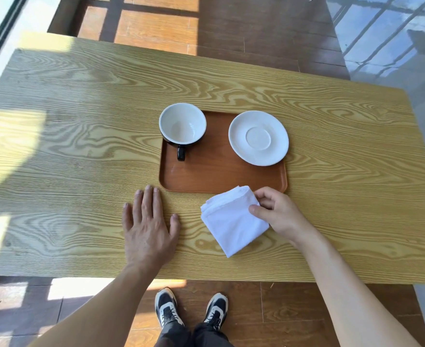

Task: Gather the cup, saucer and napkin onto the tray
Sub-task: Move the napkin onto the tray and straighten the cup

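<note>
A brown tray (219, 176) lies in the middle of the wooden table. A cup (182, 125), black outside and white inside, stands upright in the tray's far left corner, handle toward me. A white saucer (258, 138) rests on the tray's far right part, overhanging its right rim. A folded white napkin (232, 221) is just in front of the tray's near edge, one corner over the rim. My right hand (279, 211) pinches the napkin's right edge between thumb and fingers. My left hand (148, 221) lies flat on the table, left of the napkin, fingers spread, holding nothing.
The light wooden table (81, 146) stretches wide to the left and right of the tray. Its near edge runs just above my shoes (191, 309). Brown plank floor lies beyond the far edge, and bright sunlight falls on the table's left side.
</note>
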